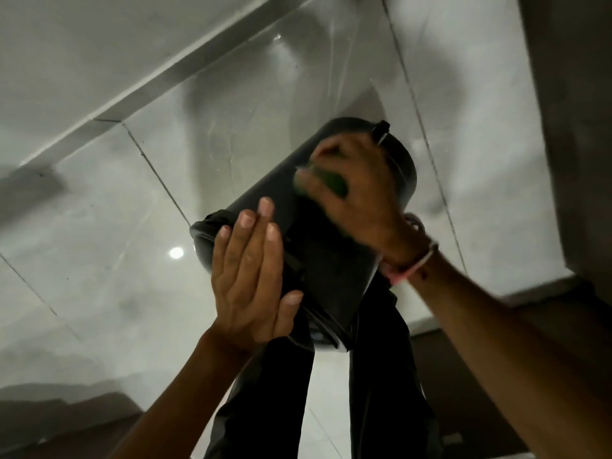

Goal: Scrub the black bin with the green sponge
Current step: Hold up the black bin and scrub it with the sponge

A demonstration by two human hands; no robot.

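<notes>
The black bin (324,260) lies tilted on its side in the middle of the head view, its far end pointing up and right. My left hand (251,276) presses flat against the bin's near left side, fingers together, steadying it. My right hand (354,190) is blurred and closed around the green sponge (337,183), which presses on the bin's upper side near the far end. Only a small green patch of the sponge shows between my fingers. A pink band sits on my right wrist.
Glossy grey floor tiles (132,226) surround the bin, with a light reflection at the left. A white skirting strip (165,74) runs along the wall at the upper left. My dark trouser legs (381,376) stand below the bin. A dark wall edge (579,160) rises at the right.
</notes>
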